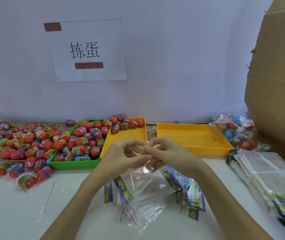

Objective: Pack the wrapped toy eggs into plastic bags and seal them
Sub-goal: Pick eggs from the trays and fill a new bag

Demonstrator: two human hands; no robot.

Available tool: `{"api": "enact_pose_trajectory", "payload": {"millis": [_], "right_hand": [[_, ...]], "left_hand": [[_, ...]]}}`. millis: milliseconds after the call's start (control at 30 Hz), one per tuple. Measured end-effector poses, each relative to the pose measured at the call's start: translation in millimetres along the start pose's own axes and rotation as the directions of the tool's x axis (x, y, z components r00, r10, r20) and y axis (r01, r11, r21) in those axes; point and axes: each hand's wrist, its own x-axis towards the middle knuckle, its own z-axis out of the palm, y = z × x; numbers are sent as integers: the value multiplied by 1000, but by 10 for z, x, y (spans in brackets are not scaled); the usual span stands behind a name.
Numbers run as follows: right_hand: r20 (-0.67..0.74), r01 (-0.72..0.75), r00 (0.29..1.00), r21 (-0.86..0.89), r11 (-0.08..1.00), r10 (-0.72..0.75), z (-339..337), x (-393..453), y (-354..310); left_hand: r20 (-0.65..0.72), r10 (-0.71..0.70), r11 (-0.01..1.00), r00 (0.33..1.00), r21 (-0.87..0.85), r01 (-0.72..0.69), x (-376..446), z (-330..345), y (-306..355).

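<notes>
The left hand (126,153) and the right hand (164,152) each pinch the top of a clear plastic bag (143,186) hanging over the table, likely to pull it open for the toy eggs (79,141) waiting in the green tray (74,164).

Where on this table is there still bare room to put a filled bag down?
The right yellow tray looks bare inside. White tabletop shows between the loose eggs and the left forearm. The green tray and the far left are crowded with eggs.
</notes>
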Motion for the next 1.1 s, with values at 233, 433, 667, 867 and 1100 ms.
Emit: {"api": "enact_pose_trajectory", "payload": {"millis": [233,433,667,867,1100], "right_hand": [[74,6,997,8,1000,-7,-20,-30,11],[18,37,999,-94,995,-35,2,-20,-10],[33,104,994,-46,993,-103,-17,-6,-46],[-387,351,791,-348,869,-474,-48,85,67],[-390,118,903,-180,976,-181,34,185,139]], "left_hand": [[85,26,999,996,21,-28,17,-21,-49],[132,-6,1000,991,-11,7,13,-49,-56],[136,-20,998,990,-52,28,11,-46,-36],[5,-90,993,996,-72,90,25,-52,-45],[-377,-77,979,923,-202,-1,57,-36,-35]]}}
